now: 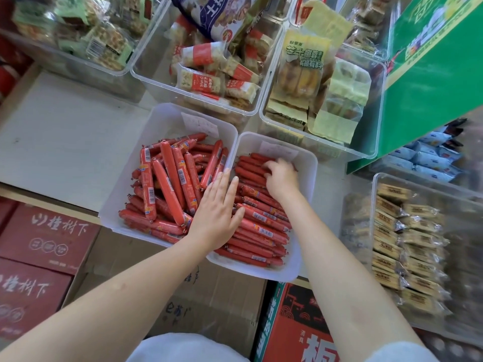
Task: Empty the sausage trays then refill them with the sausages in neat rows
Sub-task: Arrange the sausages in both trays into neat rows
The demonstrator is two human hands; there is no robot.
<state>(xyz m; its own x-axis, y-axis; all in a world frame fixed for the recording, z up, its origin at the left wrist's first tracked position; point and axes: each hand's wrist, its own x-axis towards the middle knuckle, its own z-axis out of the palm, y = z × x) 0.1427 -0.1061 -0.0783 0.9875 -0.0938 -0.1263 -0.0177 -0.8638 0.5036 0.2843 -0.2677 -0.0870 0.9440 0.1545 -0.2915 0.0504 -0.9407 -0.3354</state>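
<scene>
Two white sausage trays stand side by side on the shelf. The left tray holds a loose, crisscrossed heap of thick red sausages. The right tray holds thinner red sausages lying in rough parallel rows. My left hand lies flat with straight fingers across the rim between the trays, touching sausages on both sides. My right hand reaches into the far part of the right tray, its fingers curled down onto the thin sausages there; the fingertips are hidden.
Clear bins of packaged snacks and yellow pastry packs stand right behind the trays. A bin of wrapped bars sits at the right. A green sign leans at the upper right. Red cartons and a cardboard box lie below the shelf edge.
</scene>
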